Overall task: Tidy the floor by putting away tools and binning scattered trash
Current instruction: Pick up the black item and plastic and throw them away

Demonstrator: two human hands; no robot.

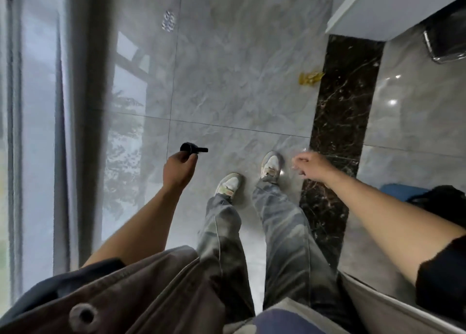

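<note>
Our left hand (pixel 180 167) pinches a small black tool (pixel 193 148) between thumb and curled fingers, above the grey tiled floor (pixel 227 81); our right hand (pixel 311 166) hangs with fingers curled beside the dark marble strip (pixel 338 132), and we cannot tell whether it holds anything; a yellow crumpled wrapper (pixel 310 78) lies on the tiles just beside that strip, ahead of our shoes (pixel 271 166); a silvery scrap (pixel 168 21) lies farther off.

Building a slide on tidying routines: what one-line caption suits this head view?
Tidying up: left hand grips a small black tool; a yellow wrapper lies on the grey tiled floor ahead.
</note>
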